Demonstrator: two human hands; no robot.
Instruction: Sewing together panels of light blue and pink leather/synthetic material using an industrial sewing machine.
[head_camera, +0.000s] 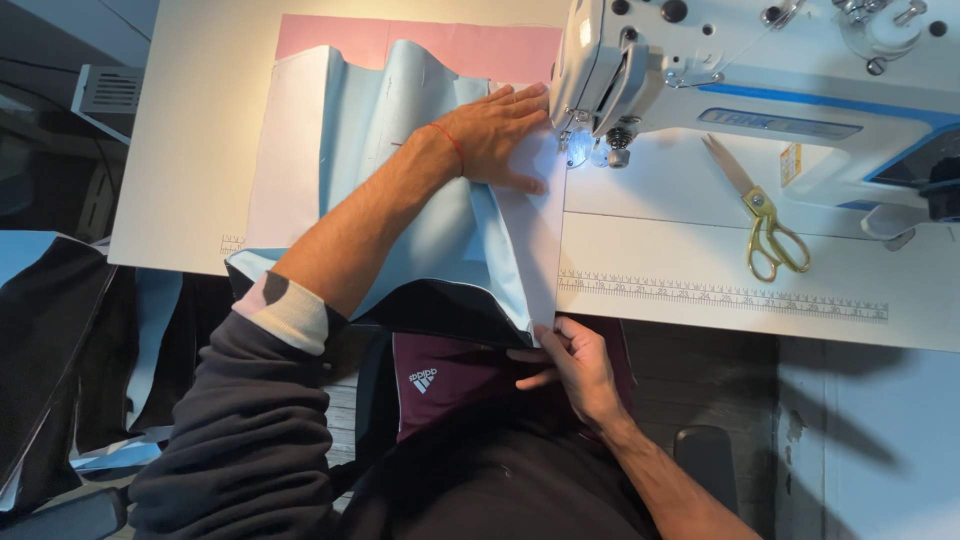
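White desk (200, 150) is filling the frame's upper half, carrying a sewing machine (760, 80) upper right and gold scissors (765, 225). Left hand (500, 135) is lying flat and open on pale blue fabric (400, 150) at centre; right hand (575, 365) is pinching that fabric's lower edge.

Warm, dim light overall, with the sewing machine's lamp (578, 143) glaring white on the fabric (400, 170); edges fall into shadow.
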